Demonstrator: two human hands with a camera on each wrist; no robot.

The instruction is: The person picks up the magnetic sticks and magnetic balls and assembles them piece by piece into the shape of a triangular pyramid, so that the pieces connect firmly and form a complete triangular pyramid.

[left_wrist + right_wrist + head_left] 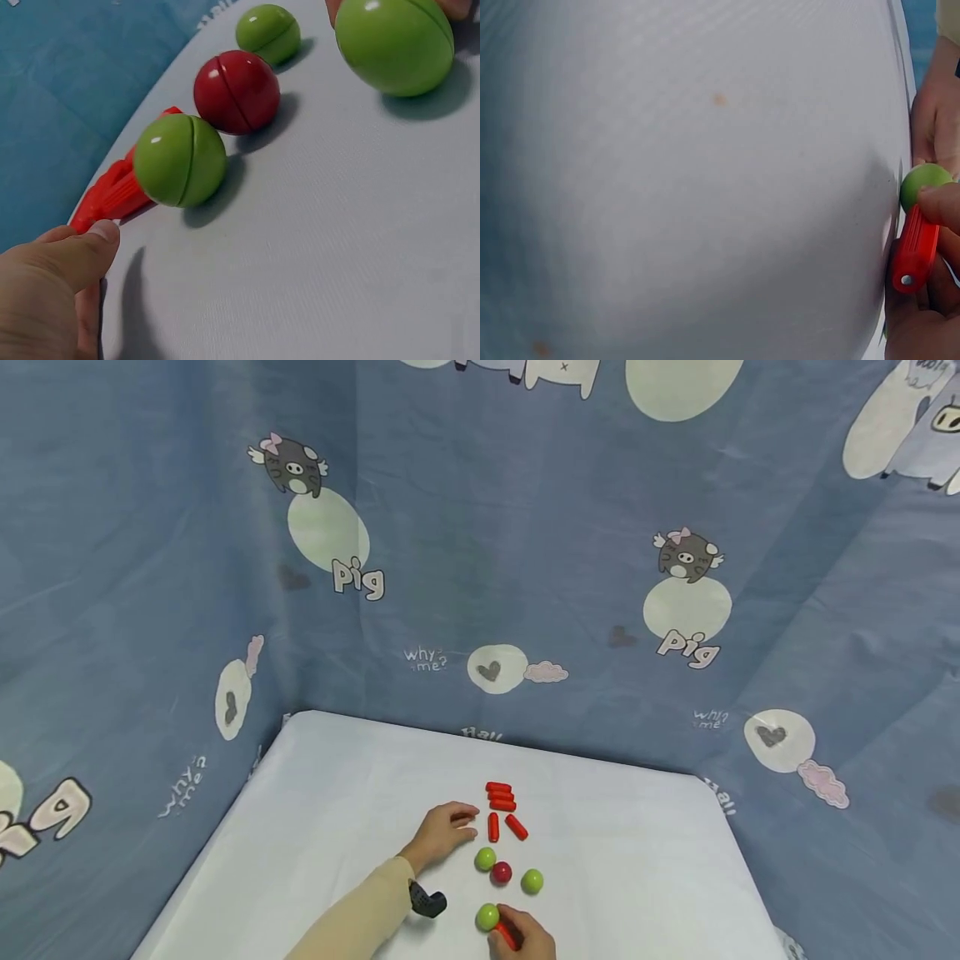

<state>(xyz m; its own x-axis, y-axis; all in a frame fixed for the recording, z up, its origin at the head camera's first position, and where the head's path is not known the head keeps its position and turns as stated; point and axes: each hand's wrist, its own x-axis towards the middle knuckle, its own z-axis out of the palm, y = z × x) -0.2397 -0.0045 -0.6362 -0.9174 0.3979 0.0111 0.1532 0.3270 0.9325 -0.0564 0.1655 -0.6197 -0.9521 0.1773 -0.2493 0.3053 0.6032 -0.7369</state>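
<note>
My right hand (531,937) pinches a red ribbed plastic stick (915,251) between thumb and fingers; a small metal pin shows in its end. Right beside that hand is a green ball (487,917). Farther up the table, my left hand (442,832) holds nothing, its fingers parted and loosely bent. Just right of its fingertips stands one red stick (492,827), with a slanted red stick (516,827) next to it. Beyond them, red sticks (502,805) lie side by side in a short row.
Between the hands, another green ball (180,160) sits close against a dark red ball (236,91). A third green ball (532,882) lies to their right. White cloth covers the table (615,843); a blue printed curtain (480,568) hangs behind and at the sides.
</note>
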